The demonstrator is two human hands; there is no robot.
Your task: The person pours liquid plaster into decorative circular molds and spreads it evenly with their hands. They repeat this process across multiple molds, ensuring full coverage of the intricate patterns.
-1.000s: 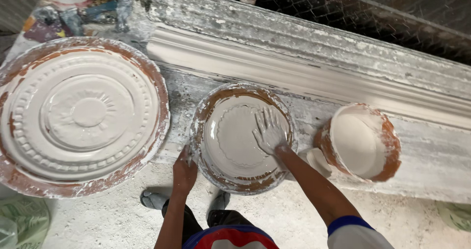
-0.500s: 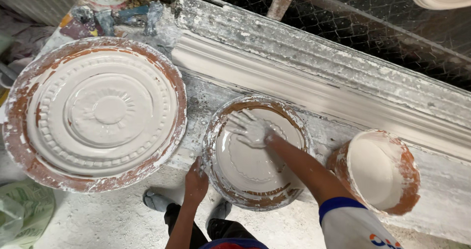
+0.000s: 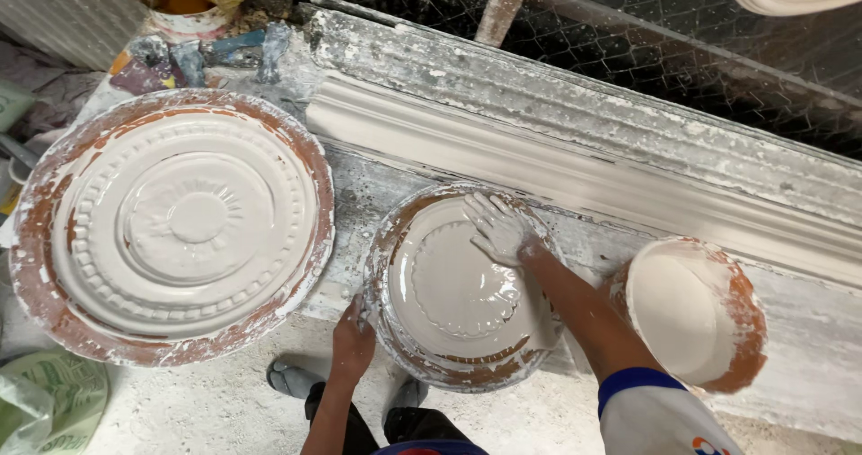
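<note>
Large round ornamental mould point(image 3: 180, 222) at left; long cornice moulding point(image 3: 575, 172) behind; plaster bowl point(image 3: 691, 316) at right.

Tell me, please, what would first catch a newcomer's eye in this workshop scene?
Probably the large round reddish mould filled with white plaster in concentric ornamental rings, lying at the left of the bench. Beside it, the right hand, coated in plaster, presses flat inside a smaller round mould with a wet white rosette, while the left hand grips its near rim. A long white plaster cornice moulding runs behind them.

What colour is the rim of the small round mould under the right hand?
Reddish-brown, smeared white; small round mould, right hand, head view.
</note>
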